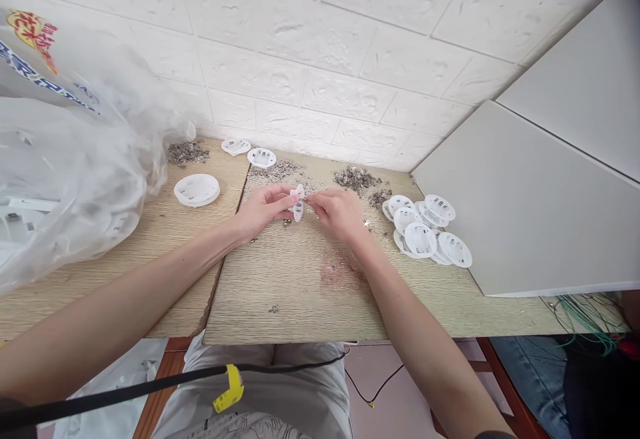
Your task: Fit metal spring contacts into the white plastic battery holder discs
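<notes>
My left hand (264, 210) pinches a white round plastic piece (299, 204), held on edge above the wooden table. Against the right side of that piece, the fingers of my right hand (339, 212) are pressed together. Whatever they hold is too small or hidden to make out. Just behind my hands lies a spread of small silver metal parts (280, 171). A darker heap of small metal parts (356, 178) sits behind my right hand. Several similar white round pieces (421, 239) are piled to the right.
A large clear plastic bag (75, 172) of white parts bulges over the table's left side. White discs (197, 189) and another metal heap (188, 152) lie beside it. A grey panel (530, 212) borders the right. A black cable (170, 382) crosses in front; green wires (590, 319) lie far right.
</notes>
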A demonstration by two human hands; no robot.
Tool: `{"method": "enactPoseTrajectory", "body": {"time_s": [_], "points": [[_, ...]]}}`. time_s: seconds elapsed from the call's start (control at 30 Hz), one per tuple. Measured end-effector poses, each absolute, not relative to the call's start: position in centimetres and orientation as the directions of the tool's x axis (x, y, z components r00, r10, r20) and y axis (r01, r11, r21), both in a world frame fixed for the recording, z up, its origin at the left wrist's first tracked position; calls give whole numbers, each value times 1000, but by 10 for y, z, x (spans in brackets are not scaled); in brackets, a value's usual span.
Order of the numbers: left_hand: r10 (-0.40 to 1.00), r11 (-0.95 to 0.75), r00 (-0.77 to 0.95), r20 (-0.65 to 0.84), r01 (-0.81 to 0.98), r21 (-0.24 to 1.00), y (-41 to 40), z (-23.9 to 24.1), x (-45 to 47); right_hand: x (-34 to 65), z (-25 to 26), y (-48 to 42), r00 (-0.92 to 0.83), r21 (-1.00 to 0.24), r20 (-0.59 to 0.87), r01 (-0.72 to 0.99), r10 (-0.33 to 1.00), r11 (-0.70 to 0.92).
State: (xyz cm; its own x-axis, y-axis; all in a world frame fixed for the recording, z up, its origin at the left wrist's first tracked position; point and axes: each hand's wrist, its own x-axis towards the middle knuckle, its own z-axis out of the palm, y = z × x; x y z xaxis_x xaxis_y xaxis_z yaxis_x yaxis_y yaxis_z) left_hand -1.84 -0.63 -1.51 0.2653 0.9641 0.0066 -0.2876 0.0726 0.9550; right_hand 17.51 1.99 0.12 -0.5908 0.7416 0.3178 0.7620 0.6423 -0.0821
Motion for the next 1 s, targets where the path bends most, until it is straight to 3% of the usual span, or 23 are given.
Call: {"method": "enactPoseTrajectory", "body": {"time_s": [0.4,0.67,1.0], "points": [[970,94,243,-30,-256,962,-5,-12,-17,167,-4,18,-604,41,297,782,740,621],[978,63,210,0,-293,954,-5,-7,-21,168,-3,20,-431,-238,284,834,857,498],[988,104,140,-66,-285,953,3,-18,-24,171,-9,24,-433,-273,233,830,871,486]]}}
